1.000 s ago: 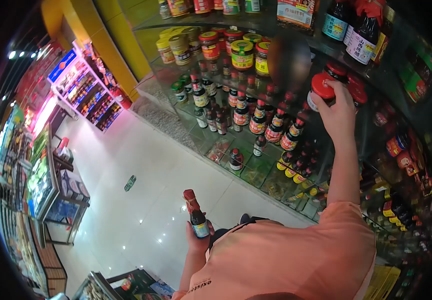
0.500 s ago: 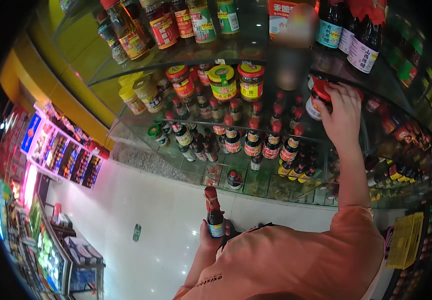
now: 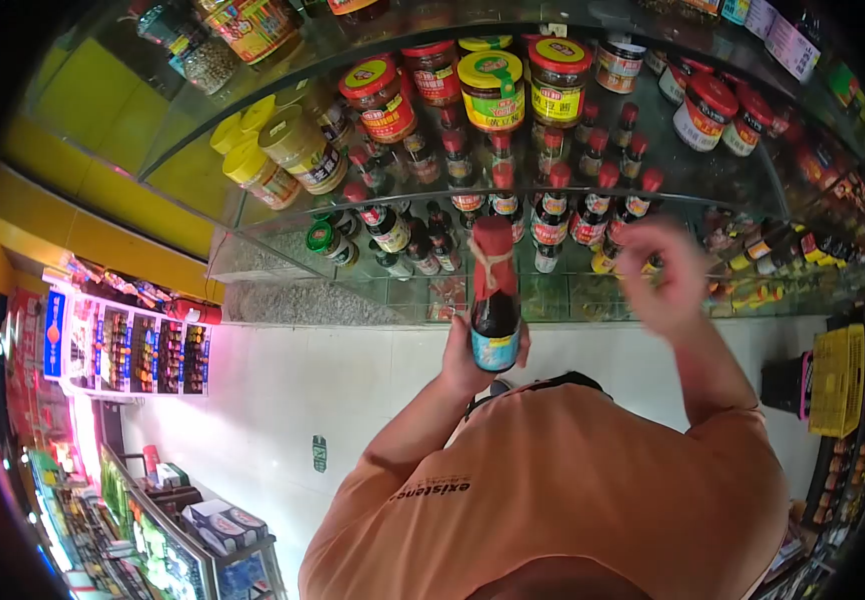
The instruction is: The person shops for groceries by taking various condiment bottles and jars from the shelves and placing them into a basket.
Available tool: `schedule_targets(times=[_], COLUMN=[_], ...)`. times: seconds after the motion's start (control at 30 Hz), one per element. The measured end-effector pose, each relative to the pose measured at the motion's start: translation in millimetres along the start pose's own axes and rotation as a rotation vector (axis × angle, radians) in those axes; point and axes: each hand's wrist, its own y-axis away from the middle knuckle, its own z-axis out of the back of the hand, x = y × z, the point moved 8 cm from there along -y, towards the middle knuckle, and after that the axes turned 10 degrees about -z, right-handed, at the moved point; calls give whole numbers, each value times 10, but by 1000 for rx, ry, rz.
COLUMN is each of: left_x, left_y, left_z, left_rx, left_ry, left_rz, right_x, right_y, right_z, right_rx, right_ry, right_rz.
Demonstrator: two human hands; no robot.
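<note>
My left hand point(image 3: 471, 358) is wrapped round the lower part of a vinegar bottle point(image 3: 496, 300), dark glass with a blue label. Red cloth tied with string covers its top, and the bottle stands nearly upright in front of the shelves. Motion blurs my right hand point(image 3: 663, 275), which is raised at the right before the lower shelf. Its fingers look curled, but whether anything is in them does not show. Above it, red-lidded jars with white labels, one a front jar point(image 3: 703, 115), stand on the middle shelf.
Glass shelves point(image 3: 373, 205) hold several sauce bottles point(image 3: 551, 220), yellow-lidded jars point(image 3: 493, 92) and a green-lidded jar point(image 3: 331, 243). A yellow basket point(image 3: 838, 380) stands at right. Lit display racks point(image 3: 138, 340) and a produce case point(image 3: 143, 520) are at left.
My right hand has come off the red-lidded jar and moved down, leaving the jar on the shelf. My left hand has raised the vinegar bottle toward the shelves. The view has shifted.
</note>
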Motion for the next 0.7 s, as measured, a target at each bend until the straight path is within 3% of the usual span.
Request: schedule_targets(times=[0.07,0.1,0.17,0.2,0.23,0.33,0.37,0.43,0.5,0.57,0.63,0.7], left_x=[-78,-117,-109,-148,-209,-278,-309,-335,-456,-459,-227,11], left_y=[-210,-285,-442,-511,-574,-643,-668,-721,-701,-618,-564,-352], left_z=[-188,-234,-349,-382,-432,-690,-777,-932,-1088,-932,-476,123], left_rx=[104,85,95,90,88,213,259,392,476,430,497,431], left_ry=[71,-41,-139,-346,-551,-634,-681,-630,-493,-432,-507,-466], left_rz=[-13,-38,-54,-145,-243,-327,-391,-477,-654,-577,-346,-116], right_x=[-39,-47,73,110,130,212,307,525,672,667,915,992], right_y=[189,254,279,290,278,156,76,-5,-83,-288,-565,-752], right_z=[-499,-657,-725,-746,-725,-521,-436,-253,-54,270,751,1095], right_rx=[177,229,216,224,201,41,29,14,6,-148,-457,-529], right_ry=[-156,-197,-201,-224,-207,-75,-41,36,81,-412,-377,-188], right_rz=[-335,-488,-504,-515,-517,-433,-302,-46,-43,-202,78,137])
